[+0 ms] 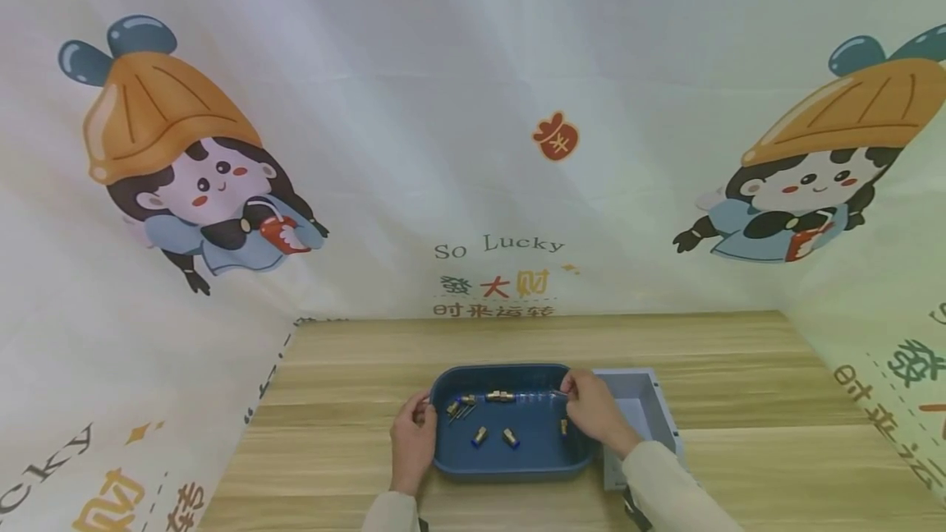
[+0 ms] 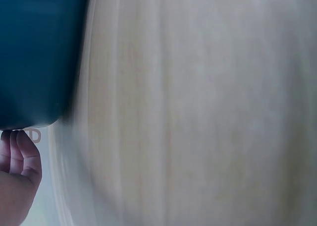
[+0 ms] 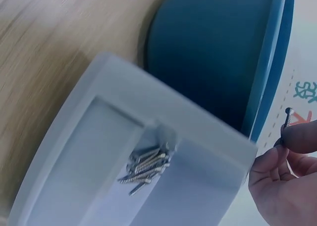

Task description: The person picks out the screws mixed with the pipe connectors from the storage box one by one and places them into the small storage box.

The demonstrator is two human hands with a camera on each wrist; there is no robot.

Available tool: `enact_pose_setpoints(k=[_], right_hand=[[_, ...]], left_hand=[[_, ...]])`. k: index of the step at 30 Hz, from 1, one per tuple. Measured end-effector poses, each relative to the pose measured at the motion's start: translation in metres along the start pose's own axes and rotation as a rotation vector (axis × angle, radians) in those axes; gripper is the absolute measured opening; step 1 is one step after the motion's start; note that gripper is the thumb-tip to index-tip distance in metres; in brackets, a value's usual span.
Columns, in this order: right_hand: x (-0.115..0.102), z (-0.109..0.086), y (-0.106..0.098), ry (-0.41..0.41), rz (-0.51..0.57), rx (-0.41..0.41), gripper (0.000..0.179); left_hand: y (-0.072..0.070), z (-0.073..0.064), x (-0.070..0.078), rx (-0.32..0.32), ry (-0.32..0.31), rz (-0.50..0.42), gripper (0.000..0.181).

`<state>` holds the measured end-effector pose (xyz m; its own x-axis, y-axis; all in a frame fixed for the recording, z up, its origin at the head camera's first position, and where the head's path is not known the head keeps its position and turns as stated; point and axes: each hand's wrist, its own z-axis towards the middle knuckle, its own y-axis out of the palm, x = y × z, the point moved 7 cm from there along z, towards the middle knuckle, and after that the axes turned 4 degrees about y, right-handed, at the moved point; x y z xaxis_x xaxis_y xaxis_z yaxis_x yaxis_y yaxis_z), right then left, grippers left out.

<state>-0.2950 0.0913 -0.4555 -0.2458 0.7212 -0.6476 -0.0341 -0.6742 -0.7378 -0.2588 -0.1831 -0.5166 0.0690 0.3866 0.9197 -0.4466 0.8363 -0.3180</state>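
Note:
A dark blue basin [image 1: 517,458] stands on the table and holds several brass fittings [image 1: 500,396], some with blue ends, and a few thin screws [image 1: 466,412]. My left hand [image 1: 412,440] grips the basin's left rim; in the left wrist view, its bent fingers [image 2: 29,154] meet the basin's edge. Over the right rim, my right hand [image 1: 594,409] pinches a small screw [image 3: 288,116] between thumb and finger. Beside the basin is a grey compartment box [image 3: 198,122], partly behind the right forearm. A pile of screws [image 3: 146,166] lies in one of its compartments.
The wooden table [image 1: 355,360] reaches back to a printed cloth backdrop [image 1: 369,187], which also hangs at both sides. Small clear pieces [image 1: 535,397] lie along the basin's far side. The grey box stands close against the basin's right wall.

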Motion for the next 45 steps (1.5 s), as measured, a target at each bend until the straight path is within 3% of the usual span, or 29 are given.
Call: enact_pose_setpoints(k=[31,45], right_hand=[[0.047,-0.007,-0.034,0.131,-0.045,0.094,0.019],[0.059,-0.016,-0.032,0.167,-0.056,0.085,0.015]], left_hand=[[0.000,0.001,-0.003,-0.001,0.004,0.010,0.026],[0.000,-0.001,0.000,-0.005,0.004,0.006,0.026]])
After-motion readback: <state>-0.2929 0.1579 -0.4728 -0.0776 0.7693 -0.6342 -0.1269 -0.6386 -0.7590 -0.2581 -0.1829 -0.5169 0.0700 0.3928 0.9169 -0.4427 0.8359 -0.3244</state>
